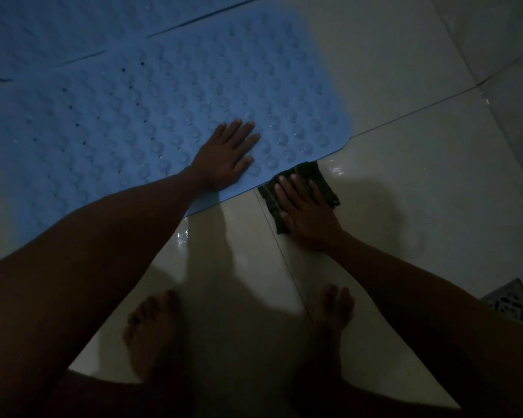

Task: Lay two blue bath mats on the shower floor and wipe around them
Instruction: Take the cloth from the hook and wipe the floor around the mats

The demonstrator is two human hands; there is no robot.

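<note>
A blue studded bath mat (139,116) lies flat on the pale tiled floor (405,182), and a second blue mat (73,28) lies beyond it, edge to edge. My left hand (224,155) presses flat on the near mat close to its front corner, fingers straight. My right hand (305,212) presses flat on a dark folded cloth (320,182) on the wet tile, right against the mat's near edge.
My two bare feet (151,330) stand on the tile below the hands. A metal floor drain grate (514,306) sits at the right edge. Water glints on the tile beside the cloth. Grout lines cross the floor.
</note>
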